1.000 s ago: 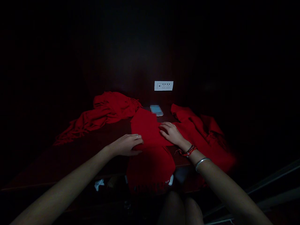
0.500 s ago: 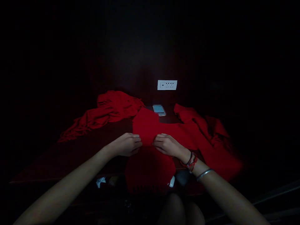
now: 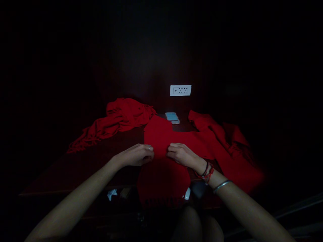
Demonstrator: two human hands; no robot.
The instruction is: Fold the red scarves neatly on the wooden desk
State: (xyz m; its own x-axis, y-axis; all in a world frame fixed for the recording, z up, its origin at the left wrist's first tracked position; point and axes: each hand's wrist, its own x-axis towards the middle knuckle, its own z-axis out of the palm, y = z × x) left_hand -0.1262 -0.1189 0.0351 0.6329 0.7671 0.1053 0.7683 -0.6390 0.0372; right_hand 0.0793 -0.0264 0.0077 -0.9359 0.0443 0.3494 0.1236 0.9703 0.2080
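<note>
A red fringed scarf (image 3: 161, 134) lies across the dark table, and its fringed end hangs over the front edge towards my knees. My left hand (image 3: 141, 154), with a ring on one finger, is closed on the scarf's left edge. Opposite it, my right hand (image 3: 180, 154) pinches the right edge, its fingertips curled in. Bracelets circle my right wrist. Part of the red cloth stretches off to the right from beneath my right hand. The exact grip of the fingertips is dim.
Another crumpled red fringed scarf (image 3: 123, 116) lies at the back left of the table (image 3: 121, 144). Bunched red cloth (image 3: 219, 129) is at the right. A blurred pale blue item (image 3: 172, 117) lies at the back, below a white wall socket (image 3: 180, 90). White crumpled paper (image 3: 112, 194) shows below the table edge.
Both hands stay closed at the scarf's edges, with the right fingers drawn slightly more together and a little further right. The whole view has shifted slightly.
</note>
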